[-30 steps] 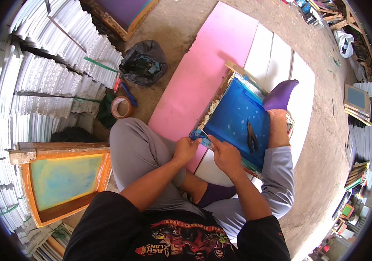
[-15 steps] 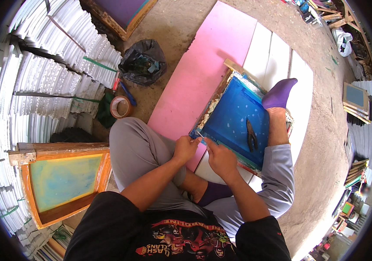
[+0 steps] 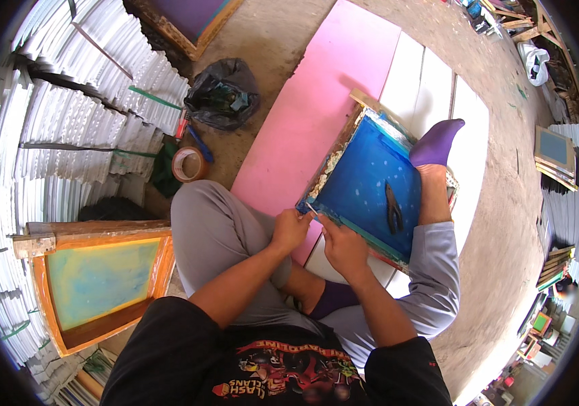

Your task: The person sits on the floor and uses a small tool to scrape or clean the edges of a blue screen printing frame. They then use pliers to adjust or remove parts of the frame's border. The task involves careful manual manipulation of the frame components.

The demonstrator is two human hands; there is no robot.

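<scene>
A wooden screen-printing frame point(image 3: 333, 160) with blue mesh point(image 3: 362, 172) lies tilted in front of me. At its near left corner, my left hand point(image 3: 291, 231) is closed in a pinch; what its fingertips hold is hidden. My right hand point(image 3: 345, 249) is closed beside it, gripping a thin, pale, metal-looking tool point(image 3: 312, 209) whose tip meets the corner. Dark pliers point(image 3: 393, 208) rest on the mesh near the frame's right side. My foot in a purple sock point(image 3: 436, 143) lies against the frame's right edge.
Pink and white boards point(image 3: 306, 101) lie under the frame. To the left are a roll of brown tape point(image 3: 189, 164), a black plastic bag point(image 3: 221, 95), another framed screen point(image 3: 103, 277) and tall stacks of white sheets point(image 3: 73, 128). More frames point(image 3: 554, 152) stand at far right.
Both hands stay at the frame's near left corner with hardly any movement. The view has shifted very slightly.
</scene>
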